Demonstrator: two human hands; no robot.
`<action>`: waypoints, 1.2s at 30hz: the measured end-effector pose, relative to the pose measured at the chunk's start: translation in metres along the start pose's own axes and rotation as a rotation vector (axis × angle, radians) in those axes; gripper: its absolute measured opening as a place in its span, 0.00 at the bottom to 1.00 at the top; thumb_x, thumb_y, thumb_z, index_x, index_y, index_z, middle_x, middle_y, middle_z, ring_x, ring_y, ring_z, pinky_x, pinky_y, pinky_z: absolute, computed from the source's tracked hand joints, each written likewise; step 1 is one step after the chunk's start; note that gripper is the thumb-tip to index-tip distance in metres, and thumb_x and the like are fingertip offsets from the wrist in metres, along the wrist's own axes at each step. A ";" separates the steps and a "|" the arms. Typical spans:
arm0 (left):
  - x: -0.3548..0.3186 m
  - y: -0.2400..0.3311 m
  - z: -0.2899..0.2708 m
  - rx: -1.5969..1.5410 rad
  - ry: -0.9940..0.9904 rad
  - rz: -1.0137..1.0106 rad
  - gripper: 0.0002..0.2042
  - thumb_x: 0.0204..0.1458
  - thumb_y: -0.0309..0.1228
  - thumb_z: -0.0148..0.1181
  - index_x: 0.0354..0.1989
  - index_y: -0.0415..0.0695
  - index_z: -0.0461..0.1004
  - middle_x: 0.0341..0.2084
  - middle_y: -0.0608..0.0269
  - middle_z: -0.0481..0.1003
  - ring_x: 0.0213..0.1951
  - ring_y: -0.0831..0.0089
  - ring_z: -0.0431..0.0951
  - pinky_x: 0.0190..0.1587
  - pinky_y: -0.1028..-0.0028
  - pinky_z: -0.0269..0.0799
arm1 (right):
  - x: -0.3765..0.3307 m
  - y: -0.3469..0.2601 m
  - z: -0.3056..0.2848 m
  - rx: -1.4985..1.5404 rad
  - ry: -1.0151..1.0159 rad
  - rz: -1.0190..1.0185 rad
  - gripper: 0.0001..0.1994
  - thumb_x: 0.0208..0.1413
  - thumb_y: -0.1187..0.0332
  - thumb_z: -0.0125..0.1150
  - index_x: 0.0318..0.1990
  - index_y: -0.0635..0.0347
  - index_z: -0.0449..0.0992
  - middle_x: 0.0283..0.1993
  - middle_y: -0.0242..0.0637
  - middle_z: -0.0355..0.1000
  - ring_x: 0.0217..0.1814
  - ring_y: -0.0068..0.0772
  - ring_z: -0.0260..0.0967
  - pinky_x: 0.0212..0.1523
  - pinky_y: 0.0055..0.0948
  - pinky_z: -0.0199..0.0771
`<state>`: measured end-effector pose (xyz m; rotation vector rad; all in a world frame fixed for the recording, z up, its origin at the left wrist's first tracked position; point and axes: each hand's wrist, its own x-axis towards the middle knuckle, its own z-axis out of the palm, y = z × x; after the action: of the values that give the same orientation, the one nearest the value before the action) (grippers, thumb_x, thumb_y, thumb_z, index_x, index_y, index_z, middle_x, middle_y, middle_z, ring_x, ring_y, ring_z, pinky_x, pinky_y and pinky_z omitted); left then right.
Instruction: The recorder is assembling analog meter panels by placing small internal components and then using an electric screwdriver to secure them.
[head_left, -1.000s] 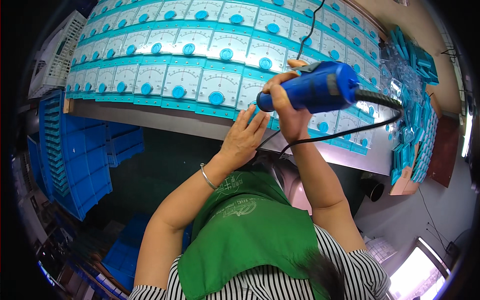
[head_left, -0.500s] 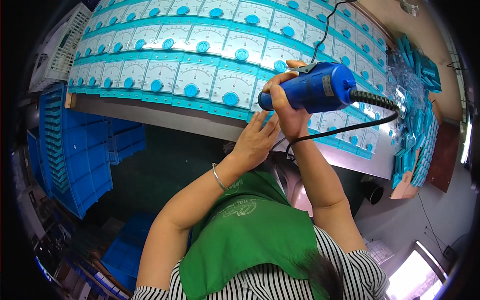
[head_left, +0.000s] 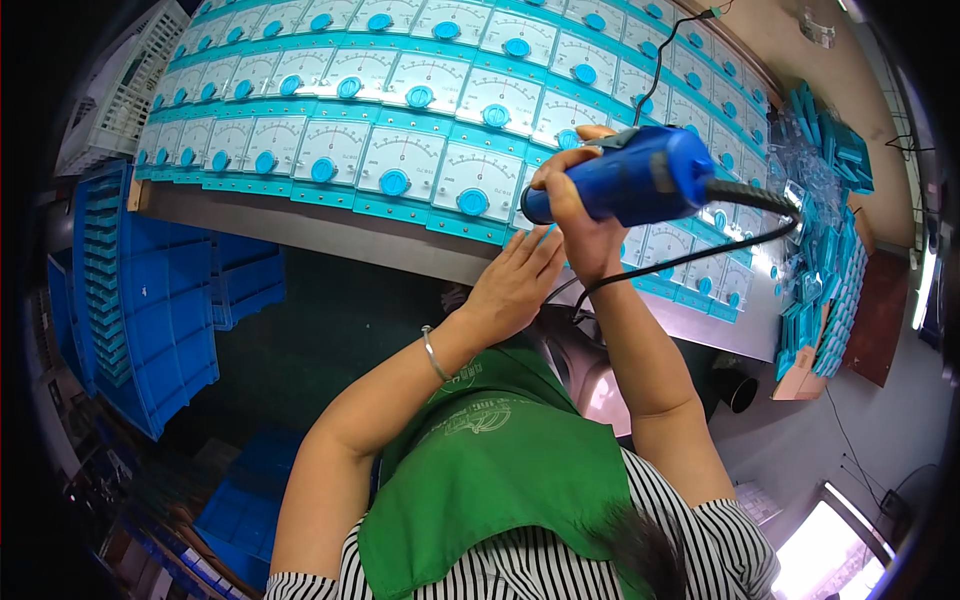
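Observation:
My right hand (head_left: pixel 580 215) is wrapped round the body of a blue corded electric screwdriver (head_left: pixel 640 180), held over the front row of meters. Its black cable loops back under my wrist. The screwdriver's working end is hidden by my hand and by the tool itself. Beside it, my left hand (head_left: pixel 515 285) lies with its fingers stretched out, fingertips on the lower edge of a teal-framed panel meter at the table's front. To the left of the fingers is a meter (head_left: pixel 478 180) with a white dial face and a round teal knob.
Several rows of similar meters cover the metal-edged table (head_left: pixel 330 225). Teal parts and clear plastic bags (head_left: pixel 815 200) are heaped at the right. On the left stand blue bins (head_left: pixel 165 300) and a white crate (head_left: pixel 120 95). A black cable (head_left: pixel 655 75) runs across the meters.
The view has shifted slightly, so the meters sit a little lower and further right in the picture. Both hands keep nearly the same pose, with the screwdriver still held.

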<state>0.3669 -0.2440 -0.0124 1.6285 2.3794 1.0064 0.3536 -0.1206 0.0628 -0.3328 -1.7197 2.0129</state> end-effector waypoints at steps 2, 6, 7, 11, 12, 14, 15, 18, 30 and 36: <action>-0.010 -0.005 -0.014 0.043 -0.003 0.006 0.22 0.47 0.23 0.52 0.54 0.34 0.69 0.57 0.49 0.65 0.62 0.51 0.63 0.63 0.55 0.58 | 0.003 -0.004 0.005 -0.004 0.009 -0.028 0.26 0.48 0.82 0.60 0.56 0.63 0.60 0.33 0.27 0.70 0.31 0.15 0.67 0.33 0.19 0.70; -0.025 -0.029 -0.037 0.190 0.031 -0.057 0.22 0.47 0.22 0.52 0.54 0.34 0.68 0.59 0.49 0.65 0.62 0.51 0.64 0.63 0.55 0.59 | 0.009 -0.001 0.009 -0.065 0.028 -0.104 0.26 0.48 0.82 0.60 0.56 0.65 0.59 0.33 0.28 0.70 0.31 0.16 0.67 0.33 0.19 0.70; -0.027 -0.035 -0.040 0.219 0.028 -0.073 0.23 0.47 0.21 0.52 0.55 0.34 0.68 0.59 0.49 0.64 0.62 0.51 0.63 0.63 0.55 0.59 | 0.008 0.000 0.009 -0.089 -0.002 -0.094 0.26 0.49 0.81 0.58 0.56 0.65 0.57 0.33 0.31 0.70 0.33 0.20 0.68 0.37 0.24 0.71; -0.027 -0.045 -0.043 0.238 0.039 -0.088 0.23 0.47 0.20 0.52 0.56 0.35 0.68 0.59 0.50 0.64 0.63 0.51 0.62 0.63 0.55 0.60 | 0.008 0.005 0.012 -0.087 0.002 -0.074 0.26 0.49 0.80 0.59 0.56 0.66 0.58 0.32 0.31 0.70 0.33 0.20 0.68 0.40 0.25 0.71; -0.026 -0.046 -0.043 0.231 0.032 -0.098 0.23 0.47 0.20 0.52 0.56 0.35 0.68 0.59 0.51 0.64 0.63 0.51 0.62 0.62 0.55 0.60 | 0.009 0.007 0.013 -0.073 0.032 -0.072 0.25 0.47 0.81 0.61 0.54 0.66 0.61 0.32 0.28 0.69 0.32 0.16 0.67 0.37 0.21 0.70; -0.023 -0.046 -0.043 0.224 0.023 -0.112 0.24 0.47 0.20 0.52 0.56 0.36 0.68 0.59 0.51 0.64 0.63 0.51 0.62 0.62 0.55 0.61 | 0.008 0.009 0.013 0.002 0.031 -0.047 0.25 0.46 0.81 0.62 0.53 0.67 0.62 0.32 0.29 0.69 0.34 0.17 0.67 0.39 0.20 0.70; -0.023 -0.045 -0.043 0.225 0.020 -0.116 0.24 0.47 0.21 0.52 0.56 0.36 0.68 0.59 0.52 0.64 0.62 0.50 0.62 0.62 0.55 0.61 | 0.008 0.010 0.012 0.041 0.028 -0.044 0.24 0.46 0.81 0.62 0.53 0.67 0.62 0.32 0.29 0.69 0.35 0.18 0.67 0.40 0.20 0.69; -0.022 -0.046 -0.044 0.245 0.013 -0.115 0.23 0.48 0.21 0.53 0.57 0.36 0.68 0.59 0.52 0.65 0.62 0.50 0.63 0.62 0.55 0.62 | 0.009 0.015 0.011 -0.159 0.113 -0.106 0.24 0.44 0.79 0.63 0.51 0.68 0.63 0.31 0.31 0.69 0.37 0.22 0.68 0.44 0.21 0.68; -0.024 -0.047 -0.039 0.281 0.020 -0.114 0.22 0.50 0.24 0.51 0.57 0.36 0.68 0.59 0.52 0.64 0.62 0.50 0.63 0.61 0.55 0.62 | 0.004 0.020 0.024 0.250 0.183 0.170 0.07 0.49 0.76 0.58 0.37 0.67 0.73 0.33 0.34 0.72 0.38 0.23 0.68 0.46 0.26 0.69; -0.024 -0.048 -0.043 0.243 0.033 -0.091 0.24 0.46 0.22 0.53 0.56 0.35 0.67 0.57 0.50 0.64 0.61 0.48 0.63 0.61 0.53 0.62 | 0.025 0.004 0.047 -0.114 0.021 -0.146 0.23 0.47 0.78 0.64 0.52 0.65 0.63 0.31 0.28 0.70 0.30 0.16 0.67 0.36 0.19 0.69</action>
<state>0.3207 -0.2949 -0.0124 1.5670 2.6606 0.7595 0.3098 -0.1490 0.0709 -0.2566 -1.7950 1.8067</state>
